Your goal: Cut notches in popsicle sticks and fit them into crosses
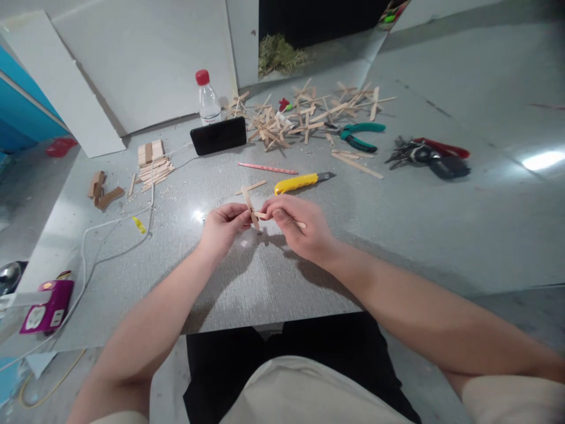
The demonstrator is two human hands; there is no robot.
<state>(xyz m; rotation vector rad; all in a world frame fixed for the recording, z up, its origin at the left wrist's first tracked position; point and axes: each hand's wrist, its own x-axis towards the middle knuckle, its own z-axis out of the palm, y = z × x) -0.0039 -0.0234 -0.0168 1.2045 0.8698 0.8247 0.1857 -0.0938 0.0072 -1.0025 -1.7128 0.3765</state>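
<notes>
Low over the grey table, my left hand (225,227) pinches a flat wooden stick piece (248,200) that stands tilted between the hands. My right hand (302,224) is closed round another wooden stick (301,225), whose pale tip touches or crosses the first piece. The exact joint between them is partly covered by my fingers. Just beyond lies a loose stick (256,186), with a yellow utility knife (295,183), blade out to the right, beside it. A pink pencil (267,168) rests farther back.
A propped black phone (219,136) and a red-capped bottle (208,103) stand behind. Crossed-stick pieces (271,129) are heaped at the back, near green-handled pliers (362,135) and keys (426,154). Stacked sticks (152,162), a white cable (83,253) and a purple box (53,306) are leftward.
</notes>
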